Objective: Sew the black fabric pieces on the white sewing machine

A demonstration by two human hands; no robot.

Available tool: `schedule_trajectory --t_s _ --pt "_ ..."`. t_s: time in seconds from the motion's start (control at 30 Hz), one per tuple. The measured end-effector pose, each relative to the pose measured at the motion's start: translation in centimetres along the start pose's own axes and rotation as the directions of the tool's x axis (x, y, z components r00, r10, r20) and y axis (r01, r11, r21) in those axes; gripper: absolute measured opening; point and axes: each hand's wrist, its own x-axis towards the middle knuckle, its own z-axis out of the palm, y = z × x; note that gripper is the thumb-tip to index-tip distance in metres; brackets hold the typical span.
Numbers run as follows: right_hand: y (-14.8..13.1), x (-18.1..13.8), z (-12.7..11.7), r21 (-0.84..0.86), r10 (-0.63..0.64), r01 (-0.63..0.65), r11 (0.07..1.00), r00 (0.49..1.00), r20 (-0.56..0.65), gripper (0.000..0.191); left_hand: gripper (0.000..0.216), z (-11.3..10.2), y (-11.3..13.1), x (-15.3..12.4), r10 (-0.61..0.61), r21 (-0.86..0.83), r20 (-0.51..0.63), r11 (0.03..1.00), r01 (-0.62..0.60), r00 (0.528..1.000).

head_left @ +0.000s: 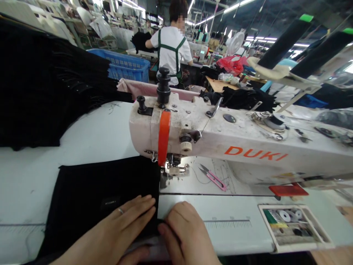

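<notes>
A black fabric panel with a small label lies flat on the sewing machine's pale bed. Its right edge runs up to the presser foot, beneath the machine head. My left hand rests on the panel, fingers stretched out and flat, a ring on one of them. To the right of that edge, my right hand is curled closed, thumb and fingers pinching the panel's lower right edge. The fingertips of this hand are partly hidden. The white sewing machine carries an orange lever guard.
Pink thread snips lie right of the needle. A tray with bobbins is set into the table's right side. Black garment pieces are heaped at left, beside a blue crate. Thread cones stand at upper right. A co-worker works ahead.
</notes>
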Motion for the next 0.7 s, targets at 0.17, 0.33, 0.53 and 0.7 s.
schedule_trajectory --t_s 0.17,0.33,0.53,0.7 --pt "0.0 1.0 -0.6 -0.111 -0.019 0.019 0.994 1.0 -0.001 0.018 0.047 0.5 1.3 0.5 0.11 0.115 -0.087 0.988 -0.1 0.99" --pt "0.4 3.3 -1.8 -0.202 -0.221 0.246 0.948 0.966 0.138 0.028 0.035 1.0 0.9 1.5 0.09 0.105 -0.132 0.992 -0.076 0.987" --pt "1.3 5.0 -1.7 -0.244 -0.212 0.267 0.932 0.949 0.232 0.023 0.036 1.3 -1.5 3.2 0.074 0.043 -0.123 0.997 -0.069 0.99" --pt "1.9 6.5 -1.7 -0.31 -0.173 0.248 0.918 0.953 0.25 0.027 0.036 1.9 -4.3 4.3 0.025 -0.1 -0.063 0.994 -0.031 0.998"
